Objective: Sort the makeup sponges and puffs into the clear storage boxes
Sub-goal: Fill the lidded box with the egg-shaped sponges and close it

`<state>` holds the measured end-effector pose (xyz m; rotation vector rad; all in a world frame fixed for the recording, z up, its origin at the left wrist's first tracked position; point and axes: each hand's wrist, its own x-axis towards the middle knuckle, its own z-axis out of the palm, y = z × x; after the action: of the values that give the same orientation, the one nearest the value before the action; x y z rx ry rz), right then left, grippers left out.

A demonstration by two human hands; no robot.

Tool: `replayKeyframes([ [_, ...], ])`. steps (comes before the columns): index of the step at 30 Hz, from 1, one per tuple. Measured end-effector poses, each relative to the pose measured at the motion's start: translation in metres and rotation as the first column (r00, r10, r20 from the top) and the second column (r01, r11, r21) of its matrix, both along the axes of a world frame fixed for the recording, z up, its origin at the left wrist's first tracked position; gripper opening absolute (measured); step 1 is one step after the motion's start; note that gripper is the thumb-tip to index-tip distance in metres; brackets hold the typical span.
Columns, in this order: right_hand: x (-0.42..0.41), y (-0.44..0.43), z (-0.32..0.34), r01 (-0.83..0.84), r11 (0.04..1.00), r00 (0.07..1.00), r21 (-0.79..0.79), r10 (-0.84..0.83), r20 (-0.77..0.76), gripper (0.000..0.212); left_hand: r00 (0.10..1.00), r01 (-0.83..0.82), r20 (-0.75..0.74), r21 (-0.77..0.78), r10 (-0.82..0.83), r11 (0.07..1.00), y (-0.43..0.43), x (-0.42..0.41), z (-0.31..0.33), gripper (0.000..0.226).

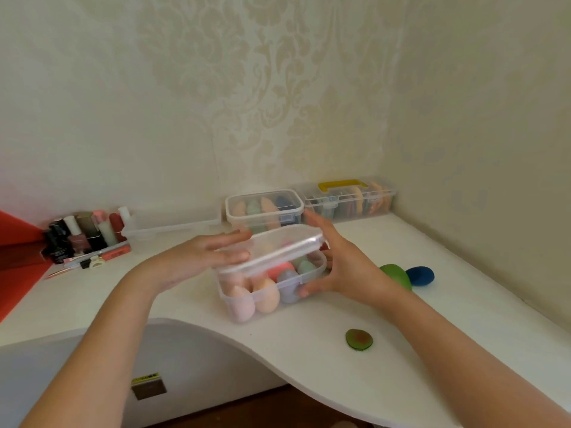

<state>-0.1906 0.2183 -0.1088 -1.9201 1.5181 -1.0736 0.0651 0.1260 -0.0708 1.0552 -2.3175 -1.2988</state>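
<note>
A clear box filled with several egg-shaped sponges in pink, peach, blue and green stands mid-desk. Its translucent lid hovers tilted just above the box, the right end higher. My left hand pinches the lid's left edge, a finger above and fingers below. My right hand wraps the box's right end, thumb on the front wall and fingertips at the lid's far corner. Loose on the desk to the right lie a green sponge, a blue sponge and a flat avocado-shaped puff.
At the back wall stand a closed clear box of sponges and a long clear box with a yellow handle, holding puffs. A shallow clear tray and several cosmetic bottles sit at the left. The white desk has a curved front edge.
</note>
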Motion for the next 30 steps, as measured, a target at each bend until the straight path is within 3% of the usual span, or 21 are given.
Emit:
replayKeyframes([
  [3, -0.003, 0.005, 0.003, -0.034, 0.998, 0.966, 0.052, 0.046, -0.253, 0.104, 0.974, 0.054, 0.225, -0.100, -0.030, 0.994, 0.004, -0.006, 0.004, 0.117],
  [6, -0.005, 0.005, 0.004, -0.059, 0.995, 0.902, 0.083, 0.088, -0.422, 0.107, 0.877, 0.069, 0.476, -0.254, 0.062, 0.965, 0.014, -0.021, 0.000, 0.133],
  [13, -0.011, 0.000, 0.017, -0.137, 0.980, 0.922, 0.141, 0.179, -0.345, 0.077, 0.740, 0.043, 0.657, -0.257, 0.142, 0.965, 0.027, -0.044, 0.010, 0.130],
  [16, -0.010, -0.004, 0.024, -0.110, 0.987, 0.893, 0.117, 0.150, -0.424, 0.072, 0.719, 0.058, 0.677, -0.285, 0.158, 0.957, 0.027, -0.047, 0.008, 0.131],
  [21, -0.006, 0.000, 0.023, -0.097, 0.990, 0.760, -0.101, 0.008, -0.650, 0.062, 0.758, 0.053, 0.610, -0.410, 0.231, 0.910, 0.037, -0.046, -0.005, 0.114],
  [24, -0.008, 0.001, 0.012, -0.162, 0.965, 0.726, -0.205, -0.024, -0.688, 0.059, 0.781, 0.056, 0.577, -0.442, 0.237, 0.895, 0.037, -0.046, -0.008, 0.109],
  [30, -0.010, 0.002, 0.010, -0.119, 0.976, 0.771, -0.184, -0.026, -0.636, 0.060, 0.804, 0.032, 0.547, -0.433, 0.234, 0.901, 0.036, -0.045, -0.008, 0.114],
])
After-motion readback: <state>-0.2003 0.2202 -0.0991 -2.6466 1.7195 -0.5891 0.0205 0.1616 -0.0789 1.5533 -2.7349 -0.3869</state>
